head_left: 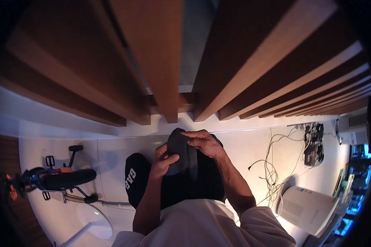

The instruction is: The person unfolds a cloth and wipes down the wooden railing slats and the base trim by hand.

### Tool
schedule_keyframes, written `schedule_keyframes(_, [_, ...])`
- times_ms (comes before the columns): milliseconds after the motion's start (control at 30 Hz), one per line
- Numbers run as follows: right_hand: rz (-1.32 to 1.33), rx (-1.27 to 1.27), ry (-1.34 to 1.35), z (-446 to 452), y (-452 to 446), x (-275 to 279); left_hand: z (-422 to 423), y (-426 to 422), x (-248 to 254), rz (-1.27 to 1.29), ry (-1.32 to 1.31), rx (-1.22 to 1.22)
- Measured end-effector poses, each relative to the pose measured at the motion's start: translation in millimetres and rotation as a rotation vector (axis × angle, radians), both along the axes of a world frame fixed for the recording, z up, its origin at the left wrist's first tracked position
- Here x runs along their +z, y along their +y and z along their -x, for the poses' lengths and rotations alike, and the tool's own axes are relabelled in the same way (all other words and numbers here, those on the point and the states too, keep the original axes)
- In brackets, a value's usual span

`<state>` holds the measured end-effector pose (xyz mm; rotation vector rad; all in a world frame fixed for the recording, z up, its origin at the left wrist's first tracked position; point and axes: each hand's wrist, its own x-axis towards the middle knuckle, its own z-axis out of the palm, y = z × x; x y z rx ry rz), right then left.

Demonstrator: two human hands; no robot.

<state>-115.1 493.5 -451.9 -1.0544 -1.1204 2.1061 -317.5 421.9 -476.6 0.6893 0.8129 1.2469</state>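
A dark grey cloth (179,150) is held up in front of my lap, over black clothing. My left hand (164,159) grips its left side, with the thumb lying on the front of the cloth. At the upper right edge of the cloth, my right hand (204,142) pinches it between curled fingers. The cloth's lower part blends into the black fabric behind it, so its full shape is hard to make out.
Brown wooden slats (165,61) rise ahead from a white ledge (152,128). On the left floor lies a small bicycle (68,178) beside a white round base (97,222). To the right are tangled cables (270,173), a white box-shaped unit (309,208) and dark equipment (313,144).
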Motion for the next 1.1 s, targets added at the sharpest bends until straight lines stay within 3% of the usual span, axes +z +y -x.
schedule_keyframes(67, [0.002, 0.028, -0.026, 2, 3, -1, 10, -5, -5, 0.061, -0.029, -0.070])
schedule_keyframes(133, [-0.286, 0.055, -0.186, 5, 6, 7, 19, -6, -15, 0.223, -0.106, -0.127])
schedule_keyframes(167, [-0.289, 0.073, -0.191, 9, 6, 25, 19, -5, -21, 0.221, -0.115, -0.110])
schedule_keyframes(233, [-0.882, 0.279, -0.834, 19, 9, 77, 14, 1, -33, 0.450, -0.041, 0.164])
schedule_keyframes(267, [-1.194, 0.247, -0.866, 18, 13, 87, 10, 5, -34, 0.453, -0.053, 0.177])
schedule_keyframes(333, [-1.538, 0.278, -0.895, 16, 24, 130, -4, 14, -34, 0.500, 0.038, 0.303])
schedule_keyframes(367, [-1.543, 0.298, -0.897, 16, 30, 150, -13, 19, -41, 0.503, 0.022, 0.311])
schedule_keyframes(433, [-1.920, 0.481, -1.085, 17, 44, 178, -40, 36, -66, 0.302, 0.547, 0.297])
schedule_keyframes(467, [-1.930, 0.500, -1.085, 16, 50, 180, -62, 45, -79, 0.162, 0.660, 0.432])
schedule_keyframes(533, [-2.074, 0.766, -1.254, 12, 62, 181, -83, 62, -19, 0.107, 0.843, 0.345])
schedule_keyframes(567, [-2.028, 0.947, -1.303, 8, 70, 177, -92, 72, -20, 0.112, 0.830, 0.355])
schedule_keyframes(600, [-2.036, 0.964, -1.299, 0, 77, 172, -101, 82, -30, 0.008, 0.965, 0.255])
schedule_keyframes(667, [-2.494, 1.017, -1.218, -13, 93, 160, -108, 102, -54, -0.099, 1.092, 0.163])
schedule_keyframes(733, [-2.476, 0.976, -1.148, -16, 96, 153, -116, 112, -84, -0.083, 1.050, 0.014])
schedule_keyframes(867, [-2.546, 0.902, -1.066, -10, 101, 155, -123, 112, -132, -0.039, 1.103, 0.091])
schedule_keyframes(900, [-2.599, 0.852, -1.009, -9, 99, 156, -124, 112, -141, -0.360, 1.156, 0.360])
schedule_keyframes(967, [-2.597, 0.810, -1.007, -11, 100, 150, -129, 110, -143, -0.686, 1.176, 0.629])
schedule_keyframes(1000, [-2.596, 0.768, -1.001, -11, 101, 147, -127, 106, -101, -0.600, 1.097, 0.641])
schedule_keyframes(1067, [-2.533, 0.817, -1.011, -13, 95, 146, -126, 96, -84, -0.499, 1.018, 0.641])
schedule_keyframes(1100, [-2.500, 0.859, -1.020, -12, 99, 149, -121, 101, -87, -0.389, 0.981, 0.509])
